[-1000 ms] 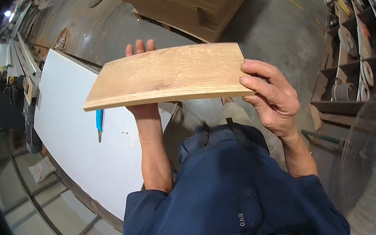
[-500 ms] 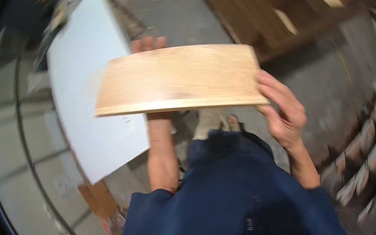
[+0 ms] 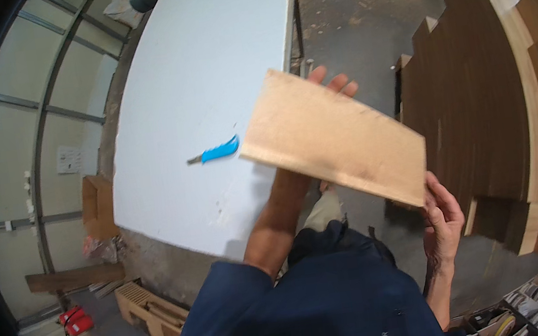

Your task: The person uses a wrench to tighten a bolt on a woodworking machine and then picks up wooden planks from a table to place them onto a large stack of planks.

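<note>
A flat, light-coloured wooden board (image 3: 336, 135) is held up in front of me, tilted, with its right end lower in the picture. My left hand (image 3: 334, 82) supports it from beneath; the fingertips show past the far edge, while the palm is hidden under the board. At the right end, my right hand (image 3: 443, 213) grips the near corner between thumb and fingers. Left of the board, a utility knife (image 3: 219, 150) with a blue handle lies on the white-topped table (image 3: 163, 134).
Stacked dark brown boards (image 3: 470, 94) with pale edges stand to the right. A cardboard box (image 3: 98, 207) sits by the left wall. Red objects (image 3: 76, 321) and a long carton (image 3: 152, 312) lie at lower left. A bin of mixed items (image 3: 526, 311) is at lower right.
The board has turned clockwise, its right end now lower, and sits further right in view. My view has shifted, bringing the blue knife and more of the white table into sight. Both hands still hold the board.
</note>
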A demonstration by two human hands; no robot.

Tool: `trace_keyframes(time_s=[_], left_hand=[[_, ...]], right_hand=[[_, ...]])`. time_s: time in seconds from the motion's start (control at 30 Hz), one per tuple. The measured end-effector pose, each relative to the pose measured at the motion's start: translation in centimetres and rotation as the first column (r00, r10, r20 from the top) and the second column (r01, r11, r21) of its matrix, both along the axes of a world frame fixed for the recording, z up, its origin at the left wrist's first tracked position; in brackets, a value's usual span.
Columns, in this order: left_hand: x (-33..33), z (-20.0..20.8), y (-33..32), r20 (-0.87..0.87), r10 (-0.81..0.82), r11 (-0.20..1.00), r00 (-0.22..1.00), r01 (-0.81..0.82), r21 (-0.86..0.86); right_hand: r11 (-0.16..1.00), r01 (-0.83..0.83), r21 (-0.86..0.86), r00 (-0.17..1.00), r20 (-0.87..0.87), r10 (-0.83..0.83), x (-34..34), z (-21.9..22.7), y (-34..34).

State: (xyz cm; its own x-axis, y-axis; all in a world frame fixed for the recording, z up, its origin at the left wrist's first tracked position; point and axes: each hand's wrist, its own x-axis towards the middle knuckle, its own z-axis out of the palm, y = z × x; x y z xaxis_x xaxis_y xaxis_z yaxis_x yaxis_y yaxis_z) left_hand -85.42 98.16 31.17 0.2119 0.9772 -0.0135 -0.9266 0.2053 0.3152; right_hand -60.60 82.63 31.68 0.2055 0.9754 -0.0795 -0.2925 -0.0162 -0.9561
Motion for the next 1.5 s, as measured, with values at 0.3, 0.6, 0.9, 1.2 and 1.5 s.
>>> trace_keyframes(time_s=[0.3, 0.6, 0.9, 1.2, 1.5], left_hand=[[-2.8, 1.7, 8.0, -0.077, 0.186, 0.954, 0.98, -0.161, 0.254], [-7.9, 2.1, 11.1, -0.672, 0.318, 0.947, 0.669, -0.264, 0.185], [-3.5, 5.7, 21.4, -0.741, 0.467, 0.827, 0.482, -0.536, 0.173], [-3.6, 3.9, 31.5, -0.776, 0.454, 0.77, 0.438, -0.631, 0.094], [-9.4, 0.8, 39.9, -0.777, 0.407, 0.71, 0.481, -0.701, -0.062]], right_hand=[[0.972, -0.112, -0.206, 0.966, -0.253, 0.057, 1.5, -0.4, 16.3], [0.979, -0.2, -0.046, 0.977, -0.082, 0.195, 3.2, -1.8, 32.3], [0.935, -0.341, 0.098, 0.936, -0.062, 0.347, 5.2, 0.1, 47.8], [0.915, -0.39, 0.104, 0.914, -0.082, 0.398, 4.8, -0.1, 59.0], [0.871, -0.488, 0.05, 0.867, -0.082, 0.491, -1.8, -1.2, 69.5]])
